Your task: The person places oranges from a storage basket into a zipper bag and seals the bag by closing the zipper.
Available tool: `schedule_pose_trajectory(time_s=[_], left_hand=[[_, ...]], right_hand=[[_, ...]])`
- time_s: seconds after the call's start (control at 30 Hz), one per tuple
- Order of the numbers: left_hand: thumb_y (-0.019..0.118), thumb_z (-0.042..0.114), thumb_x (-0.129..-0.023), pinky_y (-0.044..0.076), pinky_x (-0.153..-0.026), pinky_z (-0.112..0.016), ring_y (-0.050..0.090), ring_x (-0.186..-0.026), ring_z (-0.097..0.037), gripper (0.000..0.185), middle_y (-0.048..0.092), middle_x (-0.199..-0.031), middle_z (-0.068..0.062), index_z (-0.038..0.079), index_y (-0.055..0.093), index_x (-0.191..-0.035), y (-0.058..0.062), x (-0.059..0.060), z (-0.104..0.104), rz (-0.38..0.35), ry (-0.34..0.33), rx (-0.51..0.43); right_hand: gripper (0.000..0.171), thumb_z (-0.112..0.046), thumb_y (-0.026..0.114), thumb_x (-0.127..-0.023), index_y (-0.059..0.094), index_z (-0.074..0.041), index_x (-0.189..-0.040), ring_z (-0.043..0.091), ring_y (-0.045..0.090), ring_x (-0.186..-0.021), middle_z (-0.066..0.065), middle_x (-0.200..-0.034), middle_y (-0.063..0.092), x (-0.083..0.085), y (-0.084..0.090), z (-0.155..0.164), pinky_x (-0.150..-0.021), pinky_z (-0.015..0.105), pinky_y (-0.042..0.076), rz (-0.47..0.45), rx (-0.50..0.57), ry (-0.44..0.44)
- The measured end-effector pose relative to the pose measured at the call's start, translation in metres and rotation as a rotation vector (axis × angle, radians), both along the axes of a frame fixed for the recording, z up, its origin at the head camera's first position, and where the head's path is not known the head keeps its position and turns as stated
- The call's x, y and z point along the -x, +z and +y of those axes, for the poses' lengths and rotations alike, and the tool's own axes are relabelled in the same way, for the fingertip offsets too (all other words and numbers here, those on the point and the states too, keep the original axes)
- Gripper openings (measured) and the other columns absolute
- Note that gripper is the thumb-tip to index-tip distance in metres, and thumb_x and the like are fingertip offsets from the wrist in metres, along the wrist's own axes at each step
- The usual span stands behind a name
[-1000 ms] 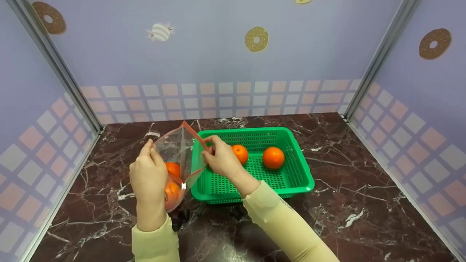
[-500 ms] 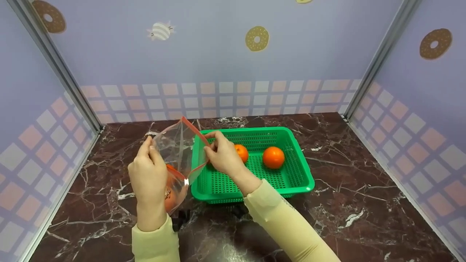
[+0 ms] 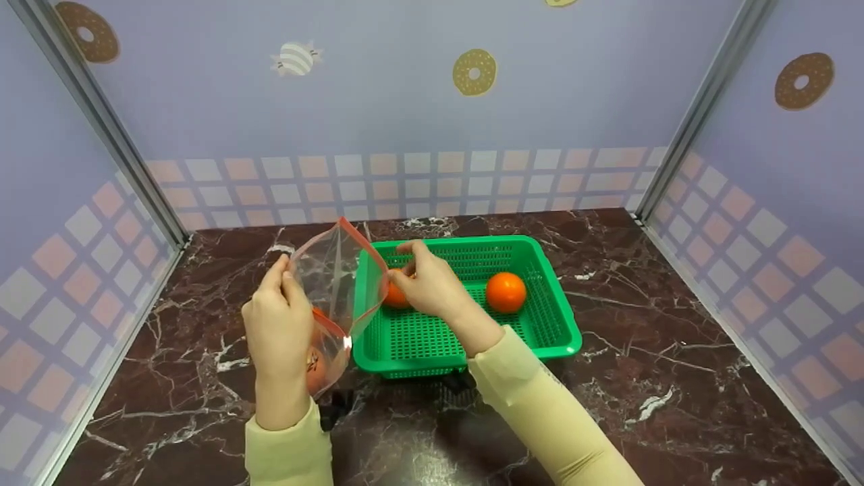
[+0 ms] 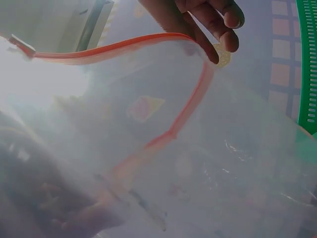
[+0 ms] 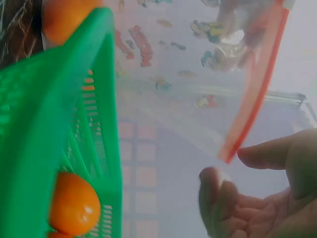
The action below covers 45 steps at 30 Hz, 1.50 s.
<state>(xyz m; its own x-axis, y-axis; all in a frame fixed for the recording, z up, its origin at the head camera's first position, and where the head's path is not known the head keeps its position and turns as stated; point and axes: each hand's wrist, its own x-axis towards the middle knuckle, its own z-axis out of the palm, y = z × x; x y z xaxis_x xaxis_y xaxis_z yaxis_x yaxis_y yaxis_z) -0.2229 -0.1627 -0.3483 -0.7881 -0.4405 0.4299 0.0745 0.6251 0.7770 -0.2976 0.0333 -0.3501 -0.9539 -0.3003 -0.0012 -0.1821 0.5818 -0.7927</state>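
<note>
Pale purple walls, printed with doughnuts and checks, are rising round a dark, white-veined tabletop. Left of centre, a clear plastic bag is gaping upward, its flexible red-orange zip strip bending into a diamond and a small white slider sitting at the near corner. At least one orange is filling the bag's bottom, seemingly weighting the limp film. The left hand is pinching the left edge between thumb and fingers, probably bracing the mouth against folding. The right hand is spreading thumb and fingers apart beside the opposite edge; whether the thumb is touching the strip, I cannot tell. Just right of the bag, a stiff green basket with slotted walls and a mesh floor is holding at least two more oranges: one partly hidden by the right hand, another round and glossy, lying apart.
</note>
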Motion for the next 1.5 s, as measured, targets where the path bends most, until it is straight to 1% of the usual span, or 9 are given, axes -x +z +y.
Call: schedule_pose_trajectory(time_s=[0.1,0.2,0.3,0.37,0.67,0.8,0.9,1.03,1.5], left_hand=[[0.044,0.010,-0.107,0.051,-0.067,-0.047,0.066,-0.067,-0.039,0.040,0.066,-0.134,-0.025,-0.002,0.059,-0.142,-0.001,0.000,0.000,-0.001,-0.002,0.007],[0.044,0.010,-0.107,0.049,-0.065,-0.045,0.061,-0.060,-0.034,0.040,0.066,-0.133,-0.025,-0.002,0.060,-0.142,-0.001,0.000,0.000,0.002,-0.001,0.014],[0.044,0.010,-0.107,0.048,-0.064,-0.044,0.058,-0.058,-0.032,0.040,0.066,-0.133,-0.025,-0.001,0.060,-0.142,-0.001,0.001,0.000,0.001,0.000,0.014],[0.044,0.010,-0.107,0.047,-0.064,-0.044,0.056,-0.057,-0.031,0.040,0.067,-0.132,-0.026,-0.001,0.060,-0.142,-0.001,0.001,0.000,-0.002,0.000,0.014],[0.044,0.010,-0.107,0.053,-0.071,-0.050,0.064,-0.066,-0.037,0.040,0.066,-0.134,-0.024,-0.002,0.060,-0.141,-0.001,0.000,0.000,-0.003,-0.011,0.005],[0.044,0.010,-0.107,0.056,-0.077,-0.053,0.070,-0.076,-0.040,0.040,0.064,-0.137,-0.024,-0.002,0.060,-0.141,0.000,0.000,0.001,-0.010,-0.021,-0.006],[0.044,0.010,-0.107,0.056,-0.089,-0.057,0.073,-0.101,-0.044,0.040,0.064,-0.138,-0.023,-0.002,0.060,-0.141,0.001,0.000,0.001,-0.011,-0.025,-0.014],[0.045,0.010,-0.107,0.053,-0.098,-0.059,0.066,-0.119,-0.045,0.039,0.064,-0.138,-0.023,-0.002,0.061,-0.140,0.001,-0.001,0.002,-0.014,-0.026,-0.021],[0.046,0.008,-0.106,0.053,-0.097,-0.060,0.066,-0.117,-0.047,0.038,0.064,-0.136,-0.026,-0.005,0.061,-0.139,0.000,0.000,0.002,-0.003,-0.043,-0.015]], right_hand=[[0.047,-0.029,0.060,-0.105,0.047,-0.012,-0.147,0.021,0.063,-0.081,0.010,-0.116,0.068,0.003,0.004,0.007,-0.071,0.034,0.050,-0.005,-0.045,-0.006],[0.046,-0.030,0.062,-0.104,0.050,-0.014,-0.145,0.025,0.067,-0.101,0.011,-0.125,0.067,0.009,0.006,0.013,-0.086,0.040,0.055,-0.010,-0.088,-0.020],[0.048,-0.031,0.063,-0.103,0.050,-0.014,-0.146,0.028,0.064,-0.119,0.013,-0.134,0.065,0.016,0.007,0.020,-0.101,0.047,0.053,-0.017,-0.123,-0.035],[0.049,-0.031,0.064,-0.103,0.049,-0.015,-0.147,0.030,0.062,-0.125,0.014,-0.139,0.063,0.020,0.007,0.025,-0.106,0.049,0.051,-0.026,-0.140,-0.042],[0.057,-0.026,0.066,-0.101,0.045,-0.017,-0.153,0.032,0.058,-0.130,0.017,-0.154,0.051,0.046,0.004,0.051,-0.105,0.050,0.050,-0.061,-0.232,-0.033],[0.061,-0.025,0.068,-0.099,0.044,-0.017,-0.155,0.034,0.055,-0.135,0.016,-0.160,0.045,0.055,0.002,0.059,-0.109,0.052,0.048,-0.069,-0.284,-0.039],[0.063,-0.026,0.070,-0.098,0.044,-0.018,-0.155,0.037,0.044,-0.146,0.017,-0.163,0.040,0.060,0.001,0.064,-0.115,0.056,0.043,-0.084,-0.320,-0.064],[0.066,-0.026,0.071,-0.097,0.043,-0.017,-0.155,0.038,0.042,-0.148,0.017,-0.164,0.038,0.067,-0.002,0.071,-0.116,0.056,0.042,-0.107,-0.355,-0.085],[0.070,-0.021,0.075,-0.094,0.043,-0.006,-0.155,0.039,0.048,-0.142,0.020,-0.157,0.047,0.090,-0.020,0.095,-0.116,0.053,0.043,-0.194,-0.430,-0.106]])
